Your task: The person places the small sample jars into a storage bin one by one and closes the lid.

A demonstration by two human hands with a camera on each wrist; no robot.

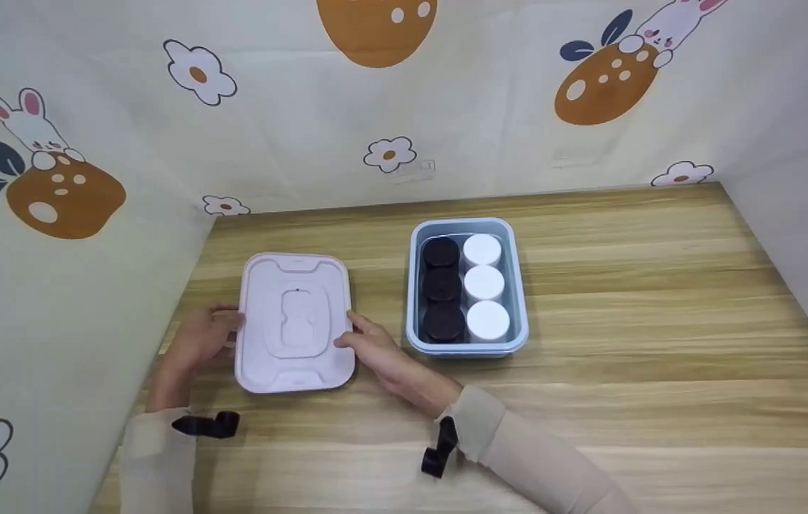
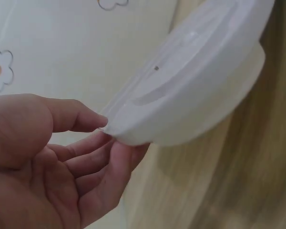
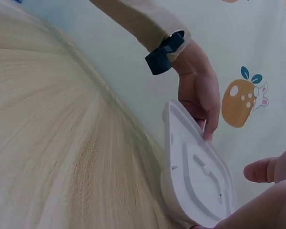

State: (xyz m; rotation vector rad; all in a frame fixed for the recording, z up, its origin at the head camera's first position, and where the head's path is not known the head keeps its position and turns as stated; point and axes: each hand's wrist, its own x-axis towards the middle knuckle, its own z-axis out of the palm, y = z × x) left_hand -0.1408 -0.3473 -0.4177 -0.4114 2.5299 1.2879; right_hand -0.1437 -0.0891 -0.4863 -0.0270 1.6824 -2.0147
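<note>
On the left of the table lies a shallow box with a pale pinkish-white lid (image 1: 258, 364), a recessed panel in its middle. My left hand (image 1: 202, 337) is at its left side; in the left wrist view, the thumb (image 2: 78, 114) and curled fingers pinch the rim of the lid. At the opposite side is my right hand (image 1: 382, 353), with a forefinger by the rim and the thumb over the lid. In the right wrist view that thumb (image 3: 260, 171) stands apart from the lid (image 3: 200, 167), while other fingers reach its lower edge, partly hidden.
Right of the hands stands a light blue bin (image 1: 412, 300) holding several round containers, a row with dark caps (image 1: 442, 284) and a row with white caps (image 1: 484, 284). Fabric-covered walls (image 1: 297, 143) border the wooden table (image 1: 647, 300) at the back and both sides.
</note>
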